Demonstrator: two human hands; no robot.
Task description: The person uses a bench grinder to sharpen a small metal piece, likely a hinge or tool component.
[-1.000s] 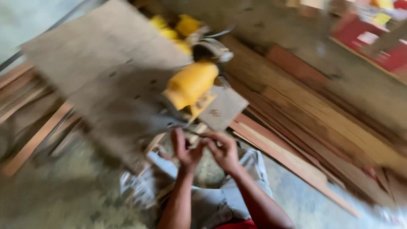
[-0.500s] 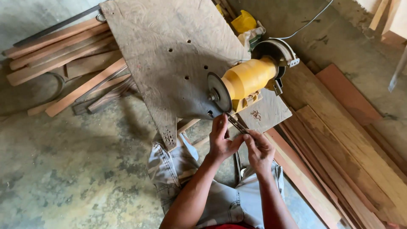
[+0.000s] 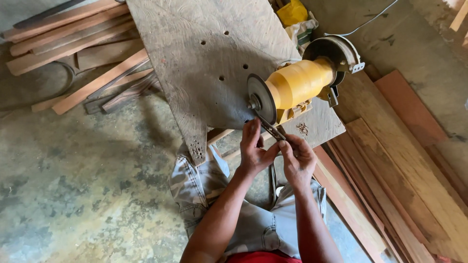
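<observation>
Both hands have risen to the grinder: left hand (image 3: 253, 148) and right hand (image 3: 296, 158), fingers clamped on a narrow metal blade (image 3: 271, 129), present it to the grinding wheel (image 3: 260, 99) at the tabletop's (image 3: 204, 53) near edge; grinding contact appears imminent.

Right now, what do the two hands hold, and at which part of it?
Both hands hold one thin metal blade against the grinder wheel. The left hand grips its middle and the right hand pinches its near end.
</observation>
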